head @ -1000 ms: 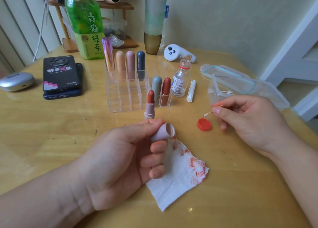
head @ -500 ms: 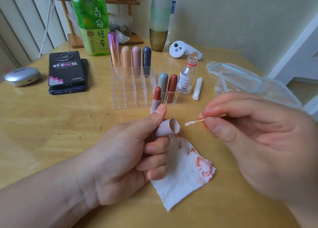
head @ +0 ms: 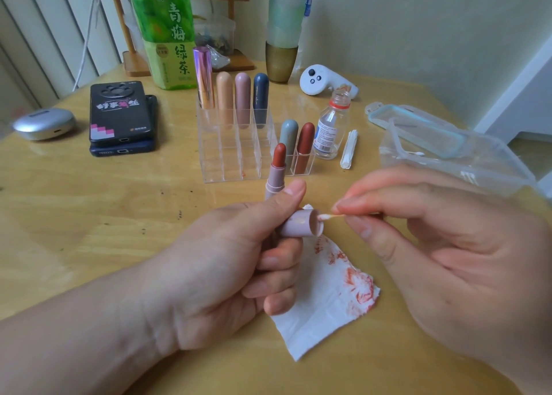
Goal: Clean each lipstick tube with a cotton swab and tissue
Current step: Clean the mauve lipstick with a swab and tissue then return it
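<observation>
A: At the near middle of the table point(head: 89, 230), the left hand point(head: 227, 263) is gripping a pale pink lipstick cap point(head: 300, 223). The thumb is lying on top, the fingers are curling under, and the open end is pointing right.

B: Right hand?

A: The right hand point(head: 442, 245) is pinching a cotton swab point(head: 331, 216) between thumb and forefinger. The white tip is sitting at the cap's rim. Can't tell if it's going inside.

B: Tissue?

A: The tissue point(head: 328, 299) is lying on the table under both hands, showing red smears. The left fingers are covering its left edge.

B: The lipstick itself?

A: The lipstick point(head: 277, 167) is standing upright just behind the left thumb, uncapped, with its red stick showing. The thumb is hiding its base.

B: Beyond that?

A: A clear rack point(head: 236, 156) is sitting right behind it, holding six capped tubes point(head: 224, 96): four in the back row, two at front right. A small bottle point(head: 331, 126) is standing open just beside the rack on the right. A plastic box point(head: 448, 153) is sitting far right, holding swabs. Two phones point(head: 119, 114) are lying stacked at left, and a green bottle point(head: 167, 30) is standing at the back.
</observation>
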Demonstrator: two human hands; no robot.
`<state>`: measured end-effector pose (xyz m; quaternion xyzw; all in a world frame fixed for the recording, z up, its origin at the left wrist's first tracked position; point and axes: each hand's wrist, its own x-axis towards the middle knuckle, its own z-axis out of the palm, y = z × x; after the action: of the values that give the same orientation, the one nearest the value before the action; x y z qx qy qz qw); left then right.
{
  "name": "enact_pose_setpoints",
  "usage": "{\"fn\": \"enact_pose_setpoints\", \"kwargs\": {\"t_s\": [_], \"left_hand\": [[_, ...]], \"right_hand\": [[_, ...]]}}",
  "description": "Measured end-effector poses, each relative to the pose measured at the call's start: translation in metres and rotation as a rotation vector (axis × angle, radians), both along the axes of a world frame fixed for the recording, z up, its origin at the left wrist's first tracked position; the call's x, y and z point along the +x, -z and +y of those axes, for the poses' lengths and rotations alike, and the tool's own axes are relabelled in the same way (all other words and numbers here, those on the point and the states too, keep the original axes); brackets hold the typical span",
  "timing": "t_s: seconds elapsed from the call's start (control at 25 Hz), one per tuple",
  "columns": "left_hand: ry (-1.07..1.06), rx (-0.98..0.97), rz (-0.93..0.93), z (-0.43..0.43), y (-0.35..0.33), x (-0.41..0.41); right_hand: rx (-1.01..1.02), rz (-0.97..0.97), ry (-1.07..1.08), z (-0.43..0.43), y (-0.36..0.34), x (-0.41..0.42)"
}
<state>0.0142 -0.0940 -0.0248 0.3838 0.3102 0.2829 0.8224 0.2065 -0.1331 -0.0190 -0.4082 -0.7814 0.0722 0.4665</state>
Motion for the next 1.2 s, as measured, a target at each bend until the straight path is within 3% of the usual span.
{"fn": "enact_pose_setpoints", "kwargs": {"t_s": [0.2, 0.44, 0.64, 0.96, 1.2], "left_hand": [[-0.007, 0.011, 0.006, 0.0002, 0.0012, 0.0004], [-0.005, 0.016, -0.002, 0.0001, 0.0029, 0.0007], [0.011, 0.015, -0.022, 0.0011, 0.0041, 0.0004], [0.013, -0.004, -0.173, 0.0029, 0.0086, 0.0011], [-0.003, 0.144, -0.141, 0.0025, 0.0042, 0.0050]], "right_hand": [[0.023, -0.091, -0.003, 0.0014, 0.0015, 0.0018], [-0.031, -0.061, -0.044, -0.0005, 0.0025, 0.0030], [0.070, -0.158, 0.025, 0.0005, 0.0003, 0.0042], [-0.041, -0.040, -0.041, -0.0028, -0.0007, -0.0014], [0.048, -0.119, 0.034, -0.0001, 0.0003, 0.0041]]}}
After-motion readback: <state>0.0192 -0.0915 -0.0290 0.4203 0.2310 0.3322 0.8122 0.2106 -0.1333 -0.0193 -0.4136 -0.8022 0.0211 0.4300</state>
